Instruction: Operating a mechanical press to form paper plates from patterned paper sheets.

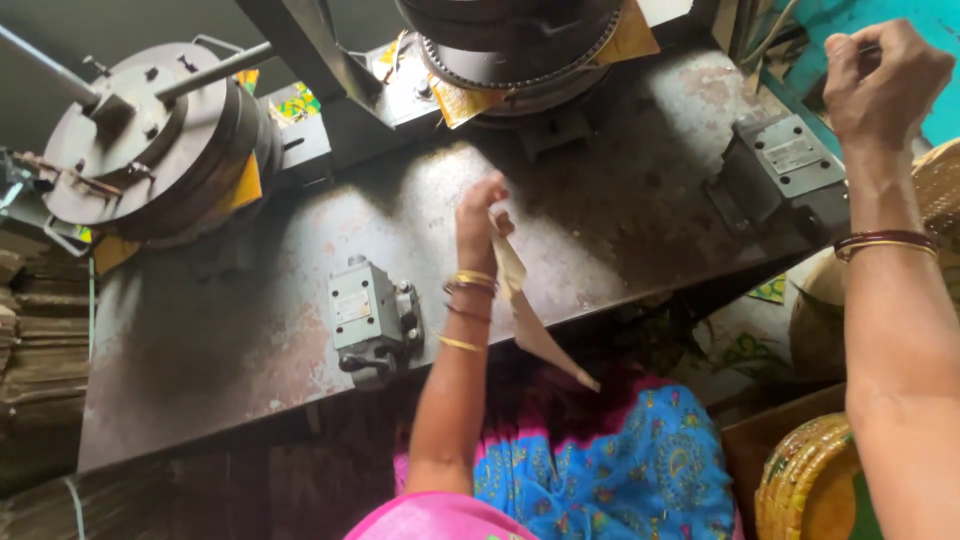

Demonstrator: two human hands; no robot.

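My left hand hovers over the grey metal machine bed, pinching a thin brown paper sheet that hangs down toward my lap. My right hand is raised at the upper right, fingers closed around a thin rod or lever that is barely visible. Bangles circle both wrists. A round metal die sits at the left of the bed and another round die at the top centre, each with yellow paper under it.
A small grey valve block is bolted near the bed's front edge and another block at the right. Stacked brown sheets lie at the left. Woven yellow baskets stand at the lower right.
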